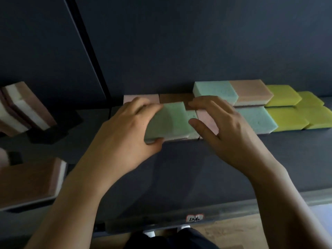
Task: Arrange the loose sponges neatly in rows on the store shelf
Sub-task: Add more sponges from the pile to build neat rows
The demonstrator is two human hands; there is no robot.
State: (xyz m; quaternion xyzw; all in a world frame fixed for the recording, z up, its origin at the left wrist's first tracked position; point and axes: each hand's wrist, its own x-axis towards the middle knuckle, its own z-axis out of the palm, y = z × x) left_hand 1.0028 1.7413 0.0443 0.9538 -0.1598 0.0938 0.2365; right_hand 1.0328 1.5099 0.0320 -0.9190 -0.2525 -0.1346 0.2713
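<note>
Sponges (255,117) already sit in two rows towards the back of the shelf (233,168): yellow ones (282,95) at the right end, then blue and peach, with a brown sponge (172,98) and a pale pink one (140,98) at the back on the left. The step in hand looks like the seating of one more piece at the left end of the front row. The left hand (124,133) grips a green sponge (168,121), thumb under its near edge and fingers curled over its far left corner. The sponge is tilted, not yet flat, and it partly covers a paler green sponge (192,115) beneath it. The right hand (224,130) holds nothing. Its fingers are spread and only slightly bent over a pink sponge (206,117), the fingertips reach the brown one behind, and the thumb lies just beside the green sponge's right edge. Whether the palm presses down I cannot tell.

The next move probably calls for lowering the green sponge level and squaring its edges with its neighbours, while the right hand keeps them from sliding. Soft foam gives under a squeeze, so a light grip should help it sit true. More brown and white sponges (27,108) lean at the far left, well apart from the rows, and seem still to be sorted
</note>
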